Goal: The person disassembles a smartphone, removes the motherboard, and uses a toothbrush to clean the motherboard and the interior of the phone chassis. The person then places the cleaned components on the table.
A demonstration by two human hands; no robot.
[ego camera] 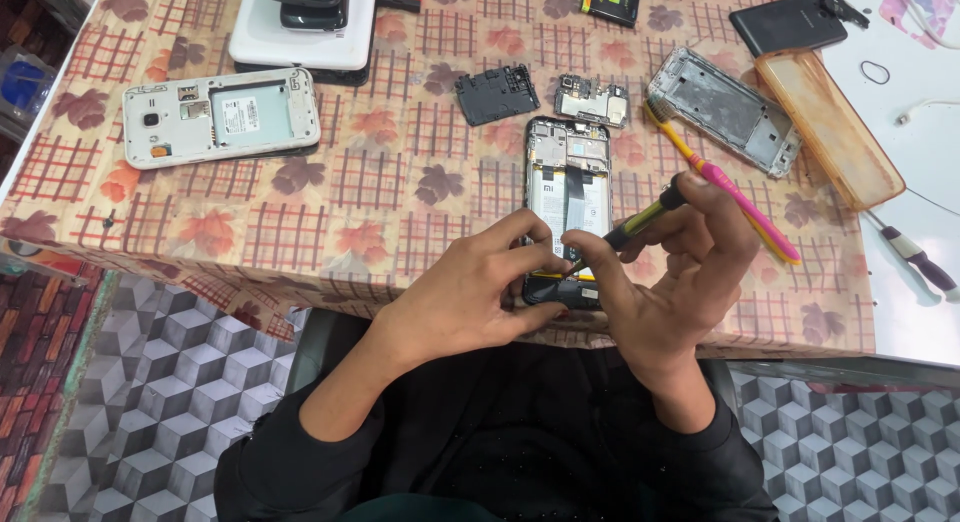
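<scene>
Covering the table (330, 197) is a checked leaf-print cloth. White tablet (300, 42) at the far edge, phones stacked on it. White opened phone (220, 115) far left, well apart from the hands. Black opened phone (567, 182) lies flat near the front edge, back off, insides showing. Left hand (470, 292) pinches its lower left side. Right hand (680, 272) grasps a screwdriver (640, 222), tip down at the phone's lower part. Pink-yellow toothbrush (735, 197) just beside it.

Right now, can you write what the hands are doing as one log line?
left hand: steadying opened phone | right hand: holding screwdriver, tip on phone's lower end | toothbrush: lying beside | surface: patterned tablecloth
</scene>
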